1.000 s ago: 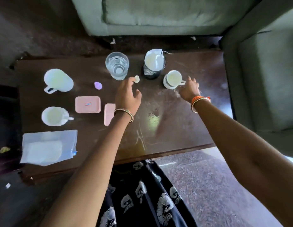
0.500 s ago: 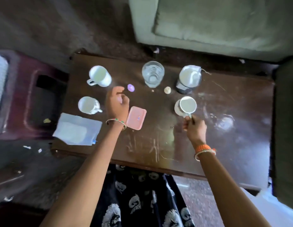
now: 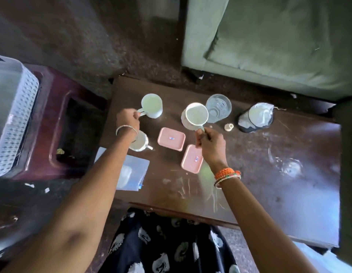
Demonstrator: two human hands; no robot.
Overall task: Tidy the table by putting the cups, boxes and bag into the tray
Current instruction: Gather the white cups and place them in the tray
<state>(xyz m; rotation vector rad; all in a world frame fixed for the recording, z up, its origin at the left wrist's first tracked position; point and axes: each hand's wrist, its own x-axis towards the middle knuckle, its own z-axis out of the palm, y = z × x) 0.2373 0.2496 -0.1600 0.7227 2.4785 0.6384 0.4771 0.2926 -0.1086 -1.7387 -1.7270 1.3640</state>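
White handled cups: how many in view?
3. One white handled cup far left, left hand on its handle; one under the left wrist; one lifted by the right hand.

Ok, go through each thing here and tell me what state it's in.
Left hand: gripping far mug's handle.
Far mug: on table.
Right hand: holding lifted mug's handle.
Lifted mug: raised, tilted.
Near mug: standing, untouched.
Pink boxes: lids on.
Bag: lying flat.
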